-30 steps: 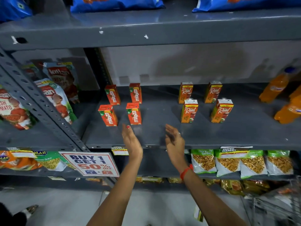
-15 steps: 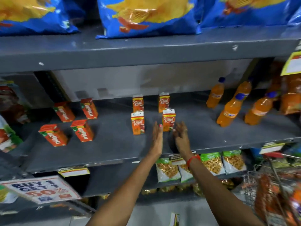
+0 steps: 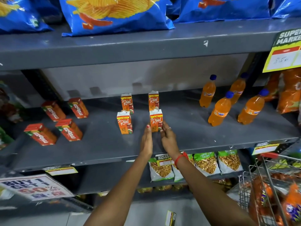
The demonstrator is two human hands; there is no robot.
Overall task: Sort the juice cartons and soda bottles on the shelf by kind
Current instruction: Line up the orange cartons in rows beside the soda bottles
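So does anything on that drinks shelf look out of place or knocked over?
Nothing stands out. Maaza cartons, Real cartons and Fanta bottles each stand upright in their own group on the shelf.

Grey shelf (image 3: 187,137): red Maaza cartons (image 3: 69,132) at left edge, orange Real cartons (image 3: 124,122) mid, orange soda bottles (image 3: 219,110) with blue caps right. Blue chip bags (image 3: 114,13) with yellow chips above. Red wristband (image 3: 180,158).
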